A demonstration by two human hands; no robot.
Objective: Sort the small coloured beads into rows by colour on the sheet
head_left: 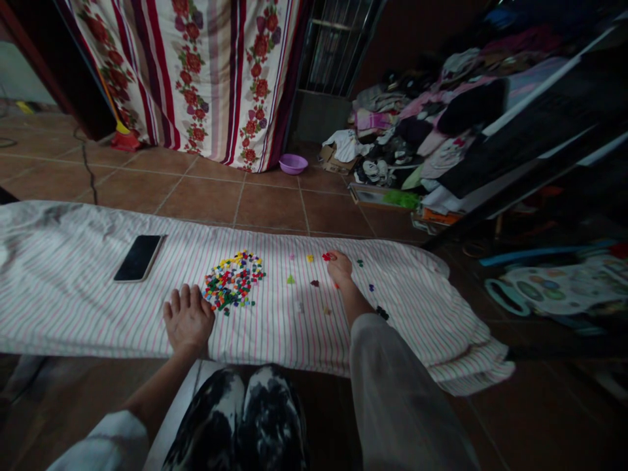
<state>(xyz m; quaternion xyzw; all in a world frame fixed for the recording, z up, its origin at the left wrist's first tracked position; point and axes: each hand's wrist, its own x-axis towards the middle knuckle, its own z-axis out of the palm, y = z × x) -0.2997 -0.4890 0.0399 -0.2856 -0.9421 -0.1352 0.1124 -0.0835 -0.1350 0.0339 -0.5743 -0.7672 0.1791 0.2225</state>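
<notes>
My left hand (188, 318) lies flat on the striped cloth, fingers spread, touching or almost touching the left edge of a mixed pile of small coloured pieces (234, 280). My right hand (339, 267) is closed in a pinch over a small group of red pieces (326, 257); what sits between its fingertips is hidden. Around it lie small single-colour groups: yellow (310, 258), pink (292, 256), light green (290, 280), dark red (314, 283), white (300, 306), tan (326, 311), dark green (360, 263), blue (371, 288) and black (383, 313). Some orange shows beside my right wrist.
A phone (139, 258) rests on the striped cloth (73, 275) at the left. Beyond the cloth are a tiled floor, a purple basin (293, 163), a floral curtain (210, 78) and a red broom (125, 139). Heaped clothes (402, 131) fill the back right.
</notes>
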